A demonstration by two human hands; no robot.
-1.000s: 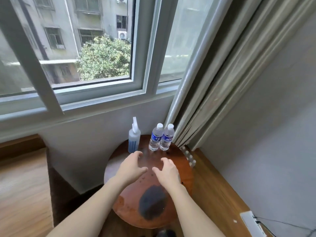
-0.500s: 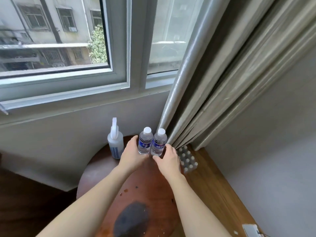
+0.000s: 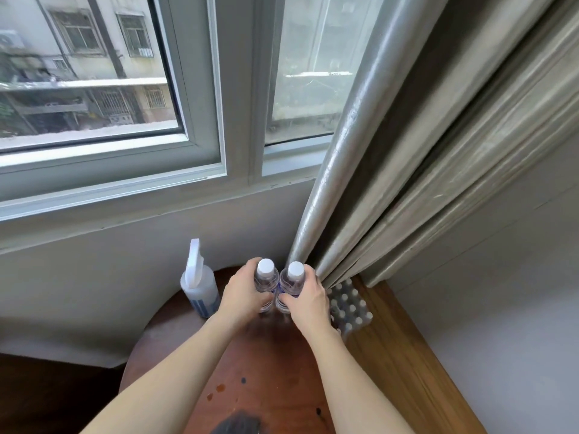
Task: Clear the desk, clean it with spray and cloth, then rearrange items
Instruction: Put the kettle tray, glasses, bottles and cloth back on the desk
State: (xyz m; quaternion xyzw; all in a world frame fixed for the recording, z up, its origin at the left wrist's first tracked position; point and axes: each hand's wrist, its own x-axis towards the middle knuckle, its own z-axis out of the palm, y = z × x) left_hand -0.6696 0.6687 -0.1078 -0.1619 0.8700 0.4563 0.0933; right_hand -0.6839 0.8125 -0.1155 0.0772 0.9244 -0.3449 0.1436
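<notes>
Both hands now grip the water bottles, which they only touched half a second ago.
Left hand [image 3: 242, 296] wraps the left bottle [image 3: 265, 281], right hand [image 3: 308, 300] the right bottle [image 3: 293, 281]; both upright, caps up, touching, at the table's [image 3: 269, 371] far edge beside the spray bottle [image 3: 200, 285].

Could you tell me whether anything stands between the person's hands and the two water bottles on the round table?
Nothing does. The left hand already grips the left water bottle and the right hand grips the right water bottle. The spray bottle stands apart, to the left of the left hand.
</notes>
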